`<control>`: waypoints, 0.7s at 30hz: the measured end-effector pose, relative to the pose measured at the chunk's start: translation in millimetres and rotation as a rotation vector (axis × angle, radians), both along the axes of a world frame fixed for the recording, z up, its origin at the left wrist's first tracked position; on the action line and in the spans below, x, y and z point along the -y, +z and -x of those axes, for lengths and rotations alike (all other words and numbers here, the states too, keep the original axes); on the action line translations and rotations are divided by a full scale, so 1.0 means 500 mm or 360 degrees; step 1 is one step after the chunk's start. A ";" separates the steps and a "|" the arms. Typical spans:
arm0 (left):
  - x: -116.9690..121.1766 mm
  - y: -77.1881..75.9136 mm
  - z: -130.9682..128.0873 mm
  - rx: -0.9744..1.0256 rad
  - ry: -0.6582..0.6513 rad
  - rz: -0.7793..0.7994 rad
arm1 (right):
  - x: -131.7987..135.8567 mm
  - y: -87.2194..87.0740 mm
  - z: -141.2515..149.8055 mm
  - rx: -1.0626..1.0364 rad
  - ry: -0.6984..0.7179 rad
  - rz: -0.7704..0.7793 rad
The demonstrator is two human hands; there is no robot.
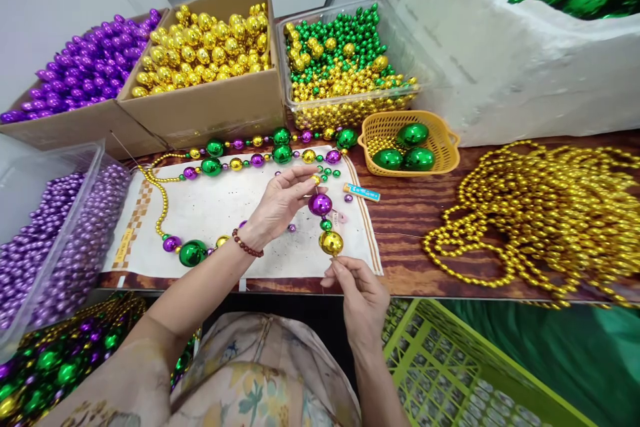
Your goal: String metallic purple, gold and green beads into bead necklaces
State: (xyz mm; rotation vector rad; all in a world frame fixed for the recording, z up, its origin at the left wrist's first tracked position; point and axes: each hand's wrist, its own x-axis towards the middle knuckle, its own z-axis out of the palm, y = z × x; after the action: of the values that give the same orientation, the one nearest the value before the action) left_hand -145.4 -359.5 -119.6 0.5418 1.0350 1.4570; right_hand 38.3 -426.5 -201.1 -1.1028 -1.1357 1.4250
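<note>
A short strand of shiny beads, with a purple bead (pixel 320 204), a small green bead (pixel 326 225) and a gold bead (pixel 331 243), runs between my two hands over the white cloth (pixel 180 207). At its upper end my left hand (pixel 283 203) is closed, fingertips at a small gold bead (pixel 315 179). My right hand (pixel 361 297) pinches just below the large gold bead; the thin end between thumb and finger is hidden. A longer beaded garland (pixel 283 154) loops over the cloth, partly behind my left arm. Small loose green beads (pixel 327 173) lie beyond my left fingers.
Boxes of purple beads (pixel 95 67) and gold beads (pixel 210 47) stand behind, beside a clear bin (pixel 345 99). An orange basket (pixel 367 147) holds three large green beads. Gold bead strings (pixel 545 213) pile up right. A green crate (pixel 425 340) sits below the table edge.
</note>
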 end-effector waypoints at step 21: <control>-0.036 -0.086 -0.102 -0.0449 -0.0881 0.0160 | -0.149 0.011 -0.072 0.0117 -0.0231 -0.0049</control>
State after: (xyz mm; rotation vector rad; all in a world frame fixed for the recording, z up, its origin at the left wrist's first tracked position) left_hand -94.4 -341.3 -162.8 0.8969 1.0609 0.8514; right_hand 74.1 -352.1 -195.8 -1.1993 -1.1023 1.2600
